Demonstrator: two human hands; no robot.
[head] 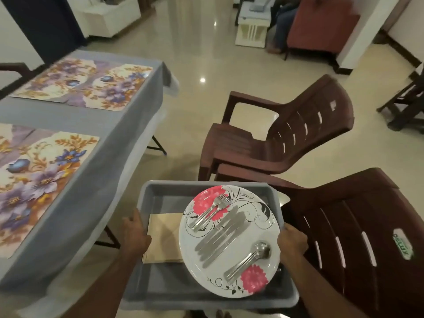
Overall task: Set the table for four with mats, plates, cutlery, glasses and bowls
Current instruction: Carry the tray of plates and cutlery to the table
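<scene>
Your left hand (135,235) and right hand (292,243) grip the grey tub (160,191) by its side rims; inside, plate (229,242) bearing cutlery hides whatever lies beneath; table (119,125) left, cropped

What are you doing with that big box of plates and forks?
A person is carrying a grey tub, left hand and right hand gripping its sides. Inside it, a flowered plate holds forks, knives and spoons, beside folded napkins. The table alongside has two floral mats showing, but no plates yet.
</scene>
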